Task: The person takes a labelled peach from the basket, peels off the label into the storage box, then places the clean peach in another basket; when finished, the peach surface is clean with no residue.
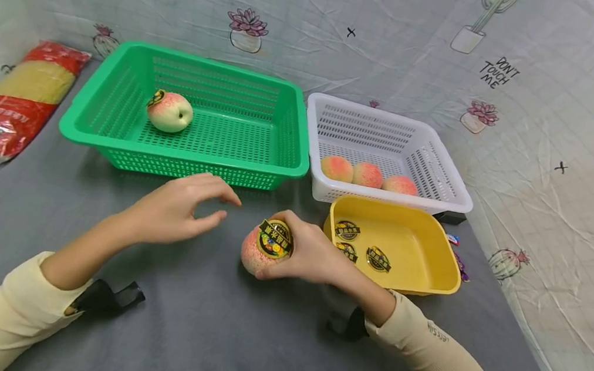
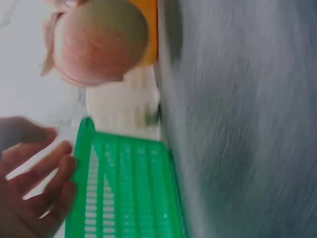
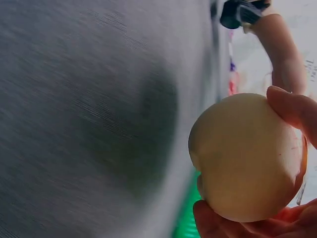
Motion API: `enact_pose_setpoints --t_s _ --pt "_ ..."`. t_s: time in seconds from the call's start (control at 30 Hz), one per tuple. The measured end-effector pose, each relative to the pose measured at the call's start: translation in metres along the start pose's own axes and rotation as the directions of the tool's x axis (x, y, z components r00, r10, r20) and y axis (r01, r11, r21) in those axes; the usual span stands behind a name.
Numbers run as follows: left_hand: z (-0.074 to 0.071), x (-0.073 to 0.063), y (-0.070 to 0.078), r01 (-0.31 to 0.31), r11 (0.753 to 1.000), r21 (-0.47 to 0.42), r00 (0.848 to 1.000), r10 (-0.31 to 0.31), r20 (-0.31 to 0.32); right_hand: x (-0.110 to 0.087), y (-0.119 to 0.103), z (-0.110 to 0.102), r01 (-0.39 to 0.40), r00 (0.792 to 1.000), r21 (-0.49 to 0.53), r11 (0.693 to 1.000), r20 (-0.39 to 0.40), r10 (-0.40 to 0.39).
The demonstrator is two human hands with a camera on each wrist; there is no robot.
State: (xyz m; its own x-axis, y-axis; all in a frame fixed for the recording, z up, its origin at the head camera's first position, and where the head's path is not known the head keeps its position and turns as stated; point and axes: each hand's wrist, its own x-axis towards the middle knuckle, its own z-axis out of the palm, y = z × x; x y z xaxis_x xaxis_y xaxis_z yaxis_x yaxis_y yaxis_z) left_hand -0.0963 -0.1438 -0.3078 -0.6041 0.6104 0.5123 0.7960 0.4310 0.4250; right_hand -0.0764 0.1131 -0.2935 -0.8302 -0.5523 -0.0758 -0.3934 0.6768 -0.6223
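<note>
Fingers of the right hand (image 1: 308, 254) curl round a peach (image 1: 252, 255); the left hand (image 1: 174, 210) is empty, thumb and fingers apart. Gripping softly should keep the round sticker (image 1: 274, 239) smooth.

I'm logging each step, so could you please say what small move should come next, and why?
Probably carry the peach in the right hand toward the green basket: a sticker appears to be on it, and another stickered peach lies in that basket.
</note>
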Motion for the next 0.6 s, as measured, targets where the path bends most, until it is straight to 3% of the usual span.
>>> enact_pose_setpoints --t_s 0.1,0.23,0.37,0.6 --pt "0.011 -0.002 0.005 0.02 1.0 -0.024 0.991 -0.017 0.13 -0.003 0.008 0.009 -0.01 1.0 0.012 1.0 0.009 0.01" --pt "0.024 -0.005 0.006 0.035 0.997 -0.075 0.978 -0.018 0.208 -0.004 0.013 0.015 -0.014 1.0 0.027 1.0 0.019 0.014" --pt "0.034 -0.007 0.004 0.07 0.976 -0.204 0.974 -0.022 0.226 -0.006 0.017 0.015 -0.002 1.0 0.034 0.999 0.013 0.002" --pt "0.059 -0.009 0.006 0.209 0.9 -0.382 0.966 -0.129 0.226 -0.011 0.025 0.008 0.001 0.999 0.033 0.999 0.045 -0.002"
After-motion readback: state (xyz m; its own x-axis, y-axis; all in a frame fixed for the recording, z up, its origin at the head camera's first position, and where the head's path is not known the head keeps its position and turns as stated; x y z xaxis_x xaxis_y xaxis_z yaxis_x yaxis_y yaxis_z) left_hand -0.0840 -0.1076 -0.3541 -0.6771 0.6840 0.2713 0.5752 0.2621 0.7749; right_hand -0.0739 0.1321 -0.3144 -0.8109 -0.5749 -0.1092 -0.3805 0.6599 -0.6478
